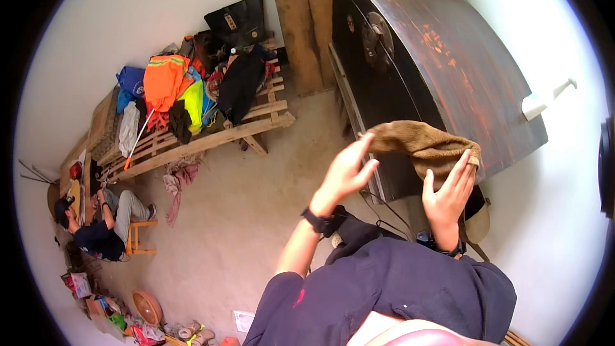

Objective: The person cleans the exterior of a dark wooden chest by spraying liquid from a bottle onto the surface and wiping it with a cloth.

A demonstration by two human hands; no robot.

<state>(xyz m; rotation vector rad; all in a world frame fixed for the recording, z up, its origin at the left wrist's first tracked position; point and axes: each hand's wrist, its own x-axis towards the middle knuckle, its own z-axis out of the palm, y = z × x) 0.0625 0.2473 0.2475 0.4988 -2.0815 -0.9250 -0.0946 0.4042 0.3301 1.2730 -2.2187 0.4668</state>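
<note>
A brown fabric piece (418,142) stretches between my two hands, in front of the near end of a large dark wooden chest (461,57) with a curved top. At the cloth's left end is my left hand (347,169); its fingertips meet the fabric and its thumb stands apart. Whether it grips is unclear. My right hand (448,194) has its fingers laid over the cloth's right end, thumb apart, with a corner of fabric at the fingertips. The fingers' undersides are hidden. Both wrists wear black bands.
A slatted wooden pallet platform (211,140) at upper left bears clothing and a black bag (238,21). A person (103,230) sits on a wooden stool (141,238) at far left. Cables (391,216) lie beside the chest. A basin (146,307) stands at lower left.
</note>
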